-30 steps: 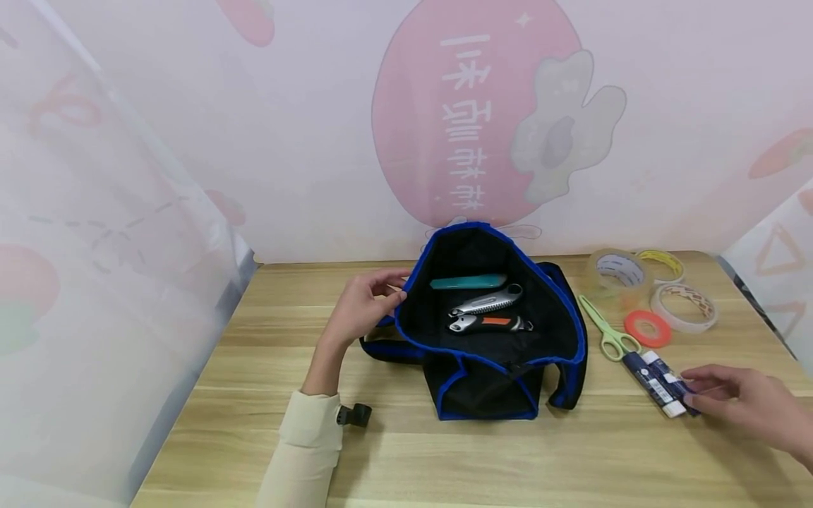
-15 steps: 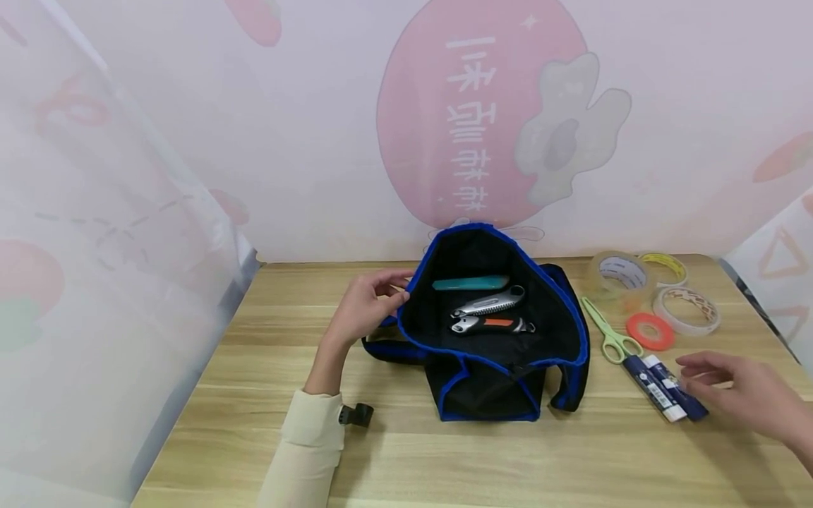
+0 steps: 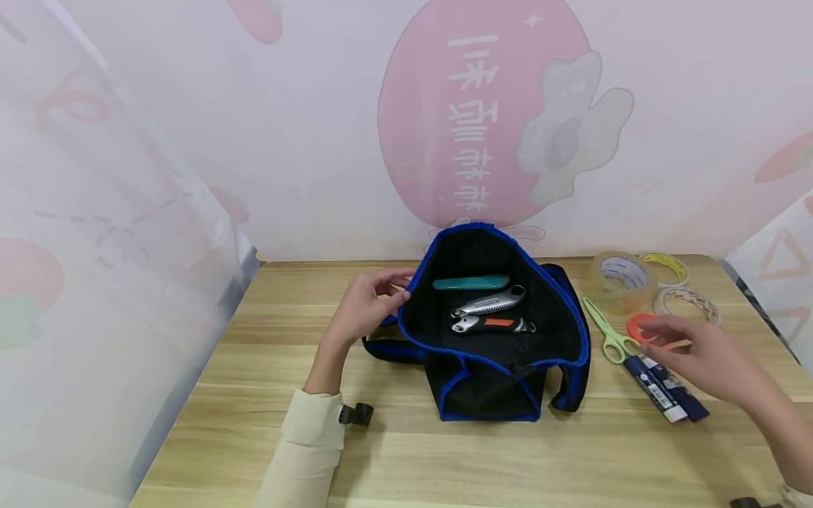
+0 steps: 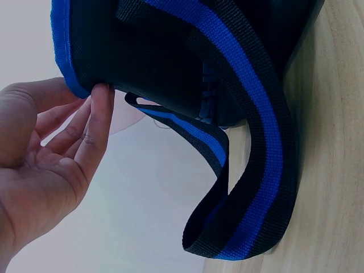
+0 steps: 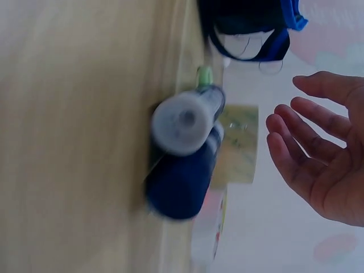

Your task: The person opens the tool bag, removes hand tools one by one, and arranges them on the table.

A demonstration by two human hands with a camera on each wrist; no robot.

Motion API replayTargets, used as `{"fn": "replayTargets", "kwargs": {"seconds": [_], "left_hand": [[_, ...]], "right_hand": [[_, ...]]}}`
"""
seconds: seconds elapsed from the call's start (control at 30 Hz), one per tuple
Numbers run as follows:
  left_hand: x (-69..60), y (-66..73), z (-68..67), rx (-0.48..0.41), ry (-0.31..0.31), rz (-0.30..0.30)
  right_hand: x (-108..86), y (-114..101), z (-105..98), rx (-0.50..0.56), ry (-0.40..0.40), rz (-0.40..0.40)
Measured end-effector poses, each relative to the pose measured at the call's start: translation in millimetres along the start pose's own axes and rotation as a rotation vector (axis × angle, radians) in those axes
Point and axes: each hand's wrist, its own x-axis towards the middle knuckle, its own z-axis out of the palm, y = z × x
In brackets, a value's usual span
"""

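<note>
My left hand (image 3: 365,307) pinches the blue-edged rim of a black bag (image 3: 489,398) between thumb and fingers; the left wrist view shows the grip from the side. Inside the bag lie a teal cutter (image 3: 471,283), a silver utility knife (image 3: 490,302) and a black-and-orange utility knife (image 3: 492,324). My right hand (image 3: 708,356) hovers with loosely bent fingers over a red tape roll (image 3: 637,324), partly hiding it. Below that hand, two dark-blue glue sticks (image 3: 653,388) lie side by side. Light-green scissors (image 3: 600,326) touch or nearly touch their upper end.
Behind the right hand stand a wide clear tape roll (image 3: 600,282), a yellow-cored roll (image 3: 672,267) and a white roll (image 3: 708,307). The bag's strap (image 4: 259,114) loops out on its left side. A printed curtain (image 3: 317,141) closes off the wooden table (image 3: 267,381) at the back.
My right hand has left the glue sticks and moved up and left to above the red tape roll. The outer glue stick has shifted slightly. My left hand keeps its grip on the bag.
</note>
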Motion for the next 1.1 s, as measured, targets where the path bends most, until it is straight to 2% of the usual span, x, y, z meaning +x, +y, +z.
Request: {"fn": "replayTargets", "kwargs": {"seconds": [0.23, 0.47, 0.6, 0.9, 1.1], "left_hand": [[-0.4, 1.4, -0.8, 0.0, -0.002, -0.002], [-0.7, 2.9, -0.8, 0.003, -0.001, 0.007], [-1.1, 3.0, -0.6, 0.006, -0.001, 0.01], [-0.7, 2.0, -0.6, 0.006, 0.0, 0.004], [-0.4, 1.8, 0.1, 0.001, -0.002, 0.011]], "right_hand": [[20.0, -26, 2, 0.058, 0.069, -0.146], [40.1, -48, 9, 0.071, 0.108, -0.23], [49.5, -62, 12, 0.069, 0.102, -0.281], [65.5, -87, 15, 0.022, 0.064, -0.312], [73.9, -99, 22, 0.042, 0.031, -0.362]]}}
